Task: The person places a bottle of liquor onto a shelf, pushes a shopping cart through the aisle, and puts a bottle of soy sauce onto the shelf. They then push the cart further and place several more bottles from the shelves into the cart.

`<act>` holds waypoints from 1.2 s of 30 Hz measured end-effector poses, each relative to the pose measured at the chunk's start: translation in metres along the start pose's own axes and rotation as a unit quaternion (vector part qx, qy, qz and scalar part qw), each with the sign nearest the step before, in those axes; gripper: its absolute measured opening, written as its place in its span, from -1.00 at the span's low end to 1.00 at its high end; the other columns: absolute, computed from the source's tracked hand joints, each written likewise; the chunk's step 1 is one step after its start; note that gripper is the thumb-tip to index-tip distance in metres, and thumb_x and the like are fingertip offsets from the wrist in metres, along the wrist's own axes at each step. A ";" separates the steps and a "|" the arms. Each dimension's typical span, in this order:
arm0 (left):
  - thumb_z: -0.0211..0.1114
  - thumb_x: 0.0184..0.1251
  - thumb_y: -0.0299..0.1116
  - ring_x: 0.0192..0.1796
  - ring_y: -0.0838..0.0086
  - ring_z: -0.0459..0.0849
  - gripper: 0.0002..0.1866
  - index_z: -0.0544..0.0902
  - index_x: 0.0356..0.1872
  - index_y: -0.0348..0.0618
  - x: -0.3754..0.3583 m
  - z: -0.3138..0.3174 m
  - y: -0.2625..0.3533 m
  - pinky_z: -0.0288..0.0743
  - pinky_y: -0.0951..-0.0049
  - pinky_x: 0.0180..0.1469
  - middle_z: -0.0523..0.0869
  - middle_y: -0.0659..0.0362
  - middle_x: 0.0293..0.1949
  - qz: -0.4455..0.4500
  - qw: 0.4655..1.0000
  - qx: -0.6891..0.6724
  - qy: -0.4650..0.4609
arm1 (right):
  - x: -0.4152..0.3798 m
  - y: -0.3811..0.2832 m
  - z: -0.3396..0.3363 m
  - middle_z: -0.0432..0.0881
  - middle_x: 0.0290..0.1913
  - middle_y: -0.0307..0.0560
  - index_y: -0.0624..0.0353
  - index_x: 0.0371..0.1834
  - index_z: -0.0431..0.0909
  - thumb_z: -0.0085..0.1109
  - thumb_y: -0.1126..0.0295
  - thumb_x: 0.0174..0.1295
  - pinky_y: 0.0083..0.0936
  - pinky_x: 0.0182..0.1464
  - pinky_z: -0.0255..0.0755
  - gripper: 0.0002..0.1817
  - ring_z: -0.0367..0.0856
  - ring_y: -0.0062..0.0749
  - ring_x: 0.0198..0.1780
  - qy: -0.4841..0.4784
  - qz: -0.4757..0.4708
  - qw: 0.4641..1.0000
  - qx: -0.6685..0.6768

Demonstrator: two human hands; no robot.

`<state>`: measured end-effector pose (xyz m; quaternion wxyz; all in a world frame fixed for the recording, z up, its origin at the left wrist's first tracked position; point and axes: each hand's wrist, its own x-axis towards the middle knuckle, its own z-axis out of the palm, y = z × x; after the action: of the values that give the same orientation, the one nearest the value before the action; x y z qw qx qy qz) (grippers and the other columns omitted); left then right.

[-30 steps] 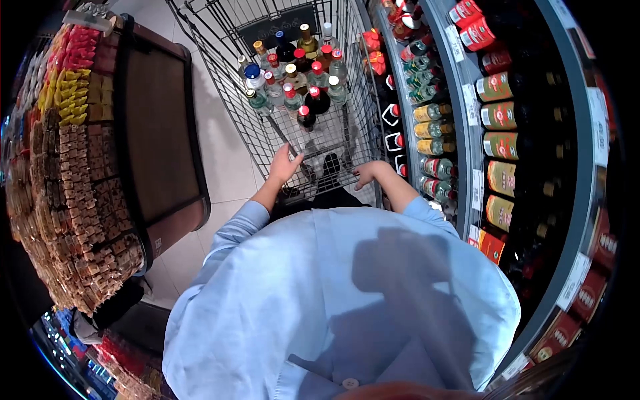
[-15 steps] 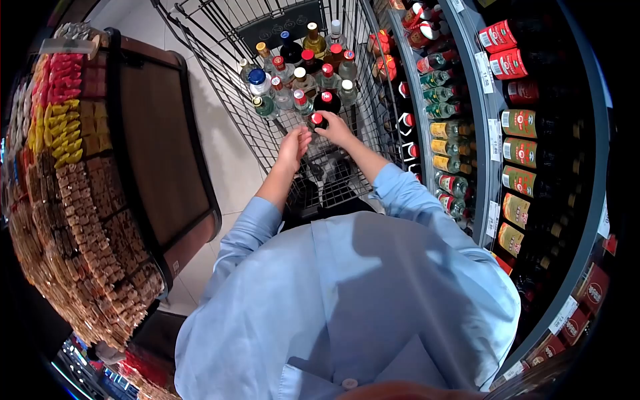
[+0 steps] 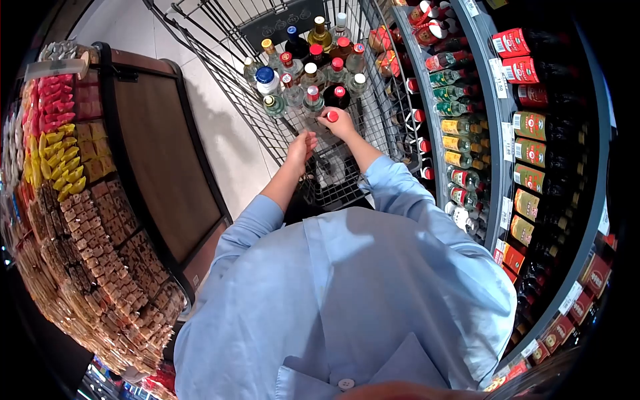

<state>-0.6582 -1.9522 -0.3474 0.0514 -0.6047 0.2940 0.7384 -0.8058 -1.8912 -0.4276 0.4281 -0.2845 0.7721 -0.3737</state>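
My right hand (image 3: 340,125) grips a bottle with a red cap (image 3: 332,116) near its top, over the near part of the shopping cart (image 3: 280,150). The hand covers much of that bottle's body. To its left, my left hand (image 3: 303,146) hovers over the cart with fingers loosely bent and nothing visible in them. Just beyond my hands, several upright bottles crowd the cart. Among them are a clear bottle with a red cap (image 3: 313,100), a dark bottle with a red cap (image 3: 337,97) and a bottle with a wide blue cap (image 3: 267,81).
Shelves (image 3: 490,133) of bottles line the right side, close to the cart. On the left stands a brown-panelled display (image 3: 160,147) beside stacked packaged snacks (image 3: 100,220). Pale floor tiles (image 3: 220,113) show between display and cart. Red-wrapped packages (image 3: 388,63) sit at the cart's right side.
The view has shifted slightly. My right hand has moved a little to the right with the red-capped bottle, and my left hand's fingers look more bent than before.
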 end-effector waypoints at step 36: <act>0.37 0.01 -0.39 0.01 0.46 0.56 -0.34 0.31 0.17 -0.29 -0.242 0.146 0.119 0.40 0.40 0.10 0.57 0.11 -0.02 0.236 0.747 0.355 -0.510 | -0.229 -0.220 -0.307 0.49 -0.59 -0.24 0.11 -0.57 0.43 0.07 0.27 0.18 -0.34 -0.12 0.48 -0.77 0.54 -0.39 -0.43 0.130 -0.204 0.720 0.651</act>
<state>-0.7721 -1.9094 -0.0653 0.2285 0.0122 0.5980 0.7681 -0.9396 -1.7379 -0.0352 0.3171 -0.0354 0.3103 -0.8955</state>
